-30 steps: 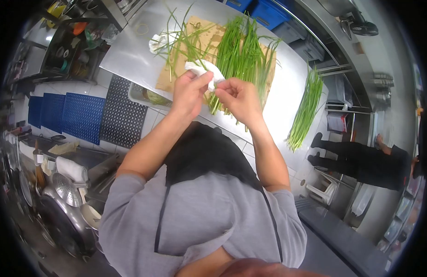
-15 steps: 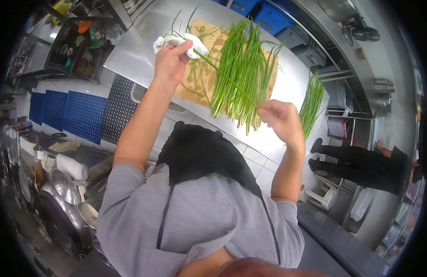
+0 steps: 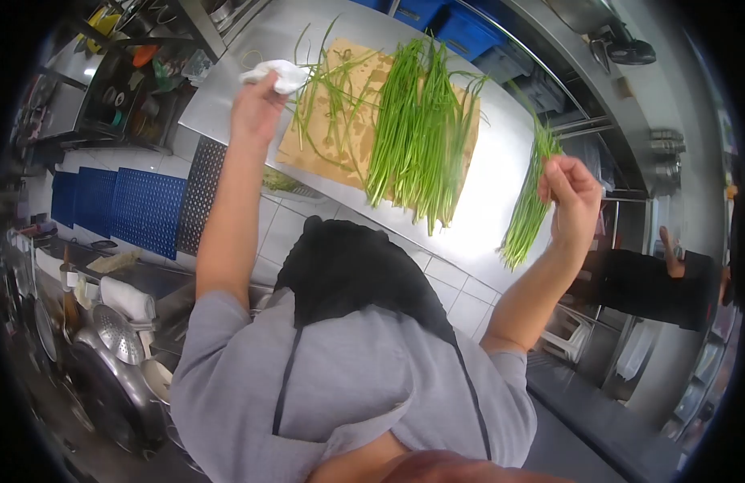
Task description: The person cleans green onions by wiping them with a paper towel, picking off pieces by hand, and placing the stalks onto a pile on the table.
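Note:
A crumpled white cloth (image 3: pixel 285 76) is pinched in my left hand (image 3: pixel 254 111), above the left part of the table. My right hand (image 3: pixel 574 200) is closed over a small pile of garlic chives (image 3: pixel 527 211) on the table's right side. A thin chive stalk (image 3: pixel 517 92) appears to run up from its fingertips, though its lower end is hard to separate from the pile. Between my hands, a large bunch of garlic chives (image 3: pixel 417 137) lies on wet brown paper (image 3: pixel 328 153), pale ends towards me. Loose thin blades (image 3: pixel 336 97) are scattered on the paper's left part.
The steel table (image 3: pixel 489 169) stands in front of me. Blue crates (image 3: pixel 469 30) sit beyond its far edge. Another person in dark clothes (image 3: pixel 650 282) is at the right. Pans and a perforated skimmer (image 3: pixel 116 332) are at the lower left. Blue mats (image 3: pixel 147 205) cover the floor.
My right hand has moved right, from the main bunch to the small pile. My left hand has shifted left with the cloth, and the stalk no longer stretches between both hands.

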Action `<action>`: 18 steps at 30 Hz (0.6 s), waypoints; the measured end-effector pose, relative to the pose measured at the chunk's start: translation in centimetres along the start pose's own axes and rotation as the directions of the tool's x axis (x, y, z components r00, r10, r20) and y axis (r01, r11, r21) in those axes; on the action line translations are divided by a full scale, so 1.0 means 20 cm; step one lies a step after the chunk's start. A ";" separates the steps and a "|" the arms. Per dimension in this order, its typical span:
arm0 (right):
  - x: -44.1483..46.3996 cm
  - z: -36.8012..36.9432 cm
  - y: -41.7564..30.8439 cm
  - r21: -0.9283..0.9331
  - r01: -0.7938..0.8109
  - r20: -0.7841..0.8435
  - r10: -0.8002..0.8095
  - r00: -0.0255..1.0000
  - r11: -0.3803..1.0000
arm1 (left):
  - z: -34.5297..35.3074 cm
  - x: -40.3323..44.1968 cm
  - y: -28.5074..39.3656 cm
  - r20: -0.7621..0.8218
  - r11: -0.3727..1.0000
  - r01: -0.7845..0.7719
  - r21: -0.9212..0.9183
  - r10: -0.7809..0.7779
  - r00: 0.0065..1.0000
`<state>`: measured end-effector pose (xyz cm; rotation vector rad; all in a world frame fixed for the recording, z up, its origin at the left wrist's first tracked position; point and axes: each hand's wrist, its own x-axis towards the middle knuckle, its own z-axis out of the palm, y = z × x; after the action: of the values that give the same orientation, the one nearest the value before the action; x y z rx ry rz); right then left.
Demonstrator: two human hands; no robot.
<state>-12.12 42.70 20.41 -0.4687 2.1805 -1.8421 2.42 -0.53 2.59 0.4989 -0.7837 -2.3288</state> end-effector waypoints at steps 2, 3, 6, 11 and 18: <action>0.04 0.13 -0.03 0.053 0.039 -0.009 -0.038 0.999 0.998 | 0.06 -0.09 -0.06 0.111 0.995 0.096 0.009 -0.096 0.989; 0.05 0.21 -0.04 0.082 0.059 -0.019 -0.058 0.998 0.995 | 0.13 -0.15 -0.09 0.161 0.991 0.134 0.015 -0.134 0.978; 0.08 0.52 -0.01 0.160 0.036 0.077 -0.048 0.996 0.986 | 0.28 -0.31 -0.17 0.276 0.976 0.218 0.020 -0.215 0.937; 0.01 0.90 0.25 -0.086 0.048 0.262 -0.024 0.965 0.995 | 0.43 -0.54 -0.23 0.342 0.938 0.346 -0.030 -0.316 0.885; -0.05 0.92 0.26 -0.348 0.126 0.273 -0.028 0.962 0.929 | 0.39 -0.62 -0.31 0.236 0.962 0.264 0.073 -0.274 0.932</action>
<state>-4.49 27.18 12.19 -0.8344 2.3397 -1.3118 4.74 14.74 6.38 0.3581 -0.9273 -2.6706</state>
